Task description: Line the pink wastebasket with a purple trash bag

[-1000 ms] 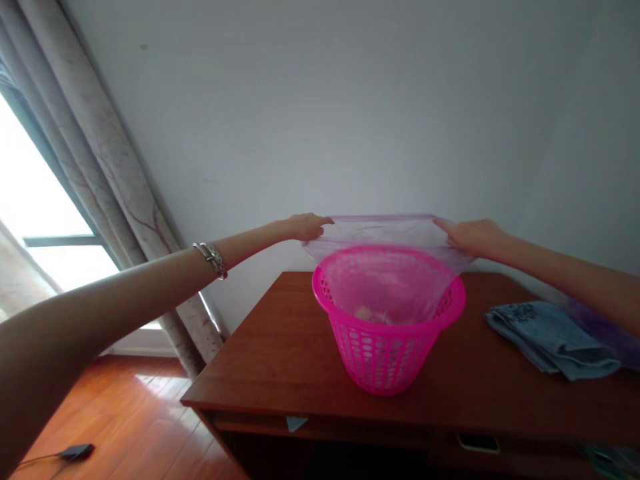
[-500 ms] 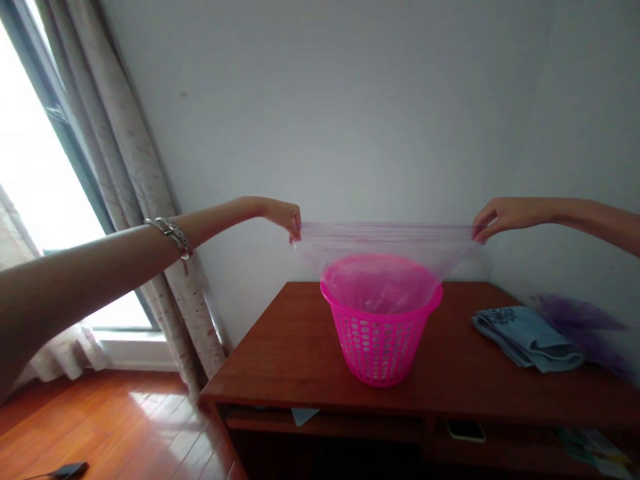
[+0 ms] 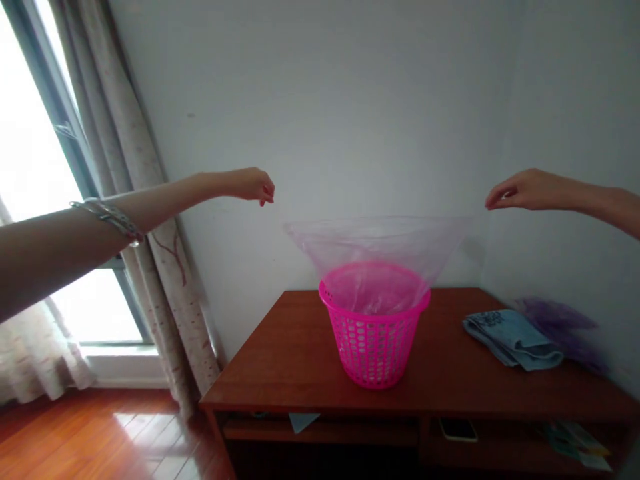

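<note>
A bright pink plastic wastebasket (image 3: 375, 353) with a pattern of holes stands upright on the brown table. Inside it sits a clear, pinkish plastic bag (image 3: 380, 240), its mouth spread wide above the rim. My left hand (image 3: 256, 185) is up and to the left of the bag, apart from it, fingers curled together around nothing. On the other side my right hand (image 3: 520, 189) is raised beyond the bag's right corner, also apart, thumb and fingertips drawn together with nothing in them.
On the wooden table (image 3: 280, 360) lie a folded light blue cloth (image 3: 515, 339) and a crumpled purple plastic bag (image 3: 565, 327) at the right. A phone (image 3: 459, 429) rests on the shelf below. Patterned curtains (image 3: 150, 220) hang by the window at left.
Both hands have let go of the bag's corners and moved up and outward. The bag's top edge, formerly stretched between them, stands loose above the basket.
</note>
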{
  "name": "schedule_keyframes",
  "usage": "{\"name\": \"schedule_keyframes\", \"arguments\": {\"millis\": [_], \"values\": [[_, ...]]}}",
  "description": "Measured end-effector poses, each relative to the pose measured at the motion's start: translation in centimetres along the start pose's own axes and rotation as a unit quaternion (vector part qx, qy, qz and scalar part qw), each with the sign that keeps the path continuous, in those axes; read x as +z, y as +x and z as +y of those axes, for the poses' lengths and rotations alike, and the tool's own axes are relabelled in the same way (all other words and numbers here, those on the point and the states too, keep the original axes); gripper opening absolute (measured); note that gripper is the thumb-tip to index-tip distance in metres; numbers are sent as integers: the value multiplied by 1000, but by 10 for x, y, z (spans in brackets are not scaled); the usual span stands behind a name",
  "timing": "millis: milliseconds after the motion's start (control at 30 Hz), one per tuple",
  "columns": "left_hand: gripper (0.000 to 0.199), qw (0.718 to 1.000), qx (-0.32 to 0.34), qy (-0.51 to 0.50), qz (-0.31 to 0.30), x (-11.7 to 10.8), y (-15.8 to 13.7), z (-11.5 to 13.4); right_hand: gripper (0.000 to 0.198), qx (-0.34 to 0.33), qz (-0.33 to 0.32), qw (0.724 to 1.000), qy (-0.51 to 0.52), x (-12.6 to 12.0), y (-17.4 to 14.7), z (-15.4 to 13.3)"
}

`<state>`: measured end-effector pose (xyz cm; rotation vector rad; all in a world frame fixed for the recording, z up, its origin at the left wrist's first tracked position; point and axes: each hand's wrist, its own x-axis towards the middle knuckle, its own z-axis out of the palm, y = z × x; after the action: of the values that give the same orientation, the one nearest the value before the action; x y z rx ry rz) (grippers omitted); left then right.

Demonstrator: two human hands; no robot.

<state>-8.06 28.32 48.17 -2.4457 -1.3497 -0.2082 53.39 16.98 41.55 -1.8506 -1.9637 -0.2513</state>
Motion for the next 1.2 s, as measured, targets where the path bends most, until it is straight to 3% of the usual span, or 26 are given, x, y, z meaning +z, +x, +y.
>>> {"name": "schedule_keyframes", "arguments": {"millis": [100, 167, 267, 333, 367, 467, 567, 700, 833, 900, 933, 1000, 1067, 1200], "values": [[14, 987, -67, -96, 106, 44, -36, -34, 27, 34, 78, 987, 135, 41, -34, 31], [33, 951, -87, -280, 102, 92, -66, -45, 33, 55, 47, 940, 335, 93, -61, 50], [57, 809, -97, -580, 16, 167, -94, -30, 33, 115, -16, 813, 571, 180, -90, 55], [64, 746, -65, -662, -27, 202, -88, -1, 34, 125, -35, 774, 620, 220, -90, 35], [64, 723, -30, -689, -34, 211, -78, 17, 39, 92, -68, 762, 637, 230, -85, 20], [71, 634, 115, -764, -29, 208, -32, 78, 61, -53, -116, 720, 683, 226, -56, -40], [58, 529, 123, -839, -28, 182, 8, 133, 68, -118, -126, 652, 738, 201, -29, -99], [42, 429, 118, -895, 36, 158, 32, 177, 48, -101, -92, 553, 822, 184, -13, -145], [22, 346, 88, -929, 102, 156, 40, 186, 19, -52, -3, 434, 900, 185, -9, -153], [29, 324, 64, -939, 99, 158, 44, 181, 21, -6, 37, 387, 922, 189, -5, -149], [34, 325, 57, -940, 87, 159, 46, 177, 26, 17, 44, 376, 925, 190, -2, -147], [41, 352, 41, -934, 51, 160, 53, 167, 33, 57, 39, 387, 920, 192, 6, -143], [44, 396, 6, -918, 33, 159, 60, 156, 36, 83, 25, 416, 905, 191, 16, -139], [46, 472, -78, -875, 69, 146, 75, 136, 36, 113, 27, 445, 888, 174, 36, -133]]}}
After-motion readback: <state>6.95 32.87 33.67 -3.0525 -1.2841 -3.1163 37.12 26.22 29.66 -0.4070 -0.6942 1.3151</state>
